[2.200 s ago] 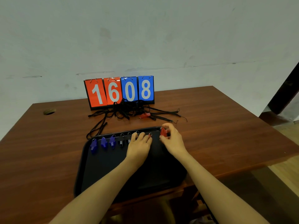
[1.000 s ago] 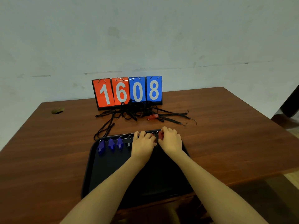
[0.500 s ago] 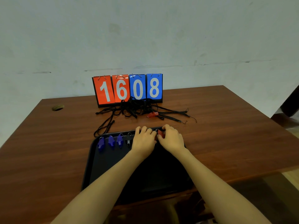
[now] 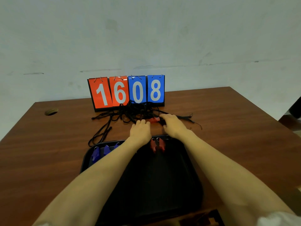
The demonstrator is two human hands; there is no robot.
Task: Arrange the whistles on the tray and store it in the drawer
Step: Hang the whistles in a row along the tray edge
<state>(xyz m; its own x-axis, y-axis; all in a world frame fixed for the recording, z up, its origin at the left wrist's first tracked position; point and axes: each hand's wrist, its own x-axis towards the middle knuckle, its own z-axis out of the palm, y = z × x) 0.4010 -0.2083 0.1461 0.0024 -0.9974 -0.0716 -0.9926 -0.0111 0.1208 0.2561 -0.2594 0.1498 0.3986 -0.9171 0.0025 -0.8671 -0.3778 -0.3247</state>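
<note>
Beyond the tray point(image 4: 162, 180), the right hand point(image 4: 175, 127) pinches the cords point(image 4: 130, 111) by a red whistle point(image 4: 154, 119) on the bench point(image 4: 228, 128). The left hand point(image 4: 140, 132) is just beside the whistle; I cannot tell its grip.

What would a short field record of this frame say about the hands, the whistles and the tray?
left hand: past the tray's far rim, fingertips beside the loose red whistle
right hand: on the black lanyards next to that whistle; grip unclear
tray: black, at the near edge of the table
on tray: three blue whistles at left, two red whistles at right; the middle is hidden by the left forearm
behind: flip scoreboard reading 1608
</note>
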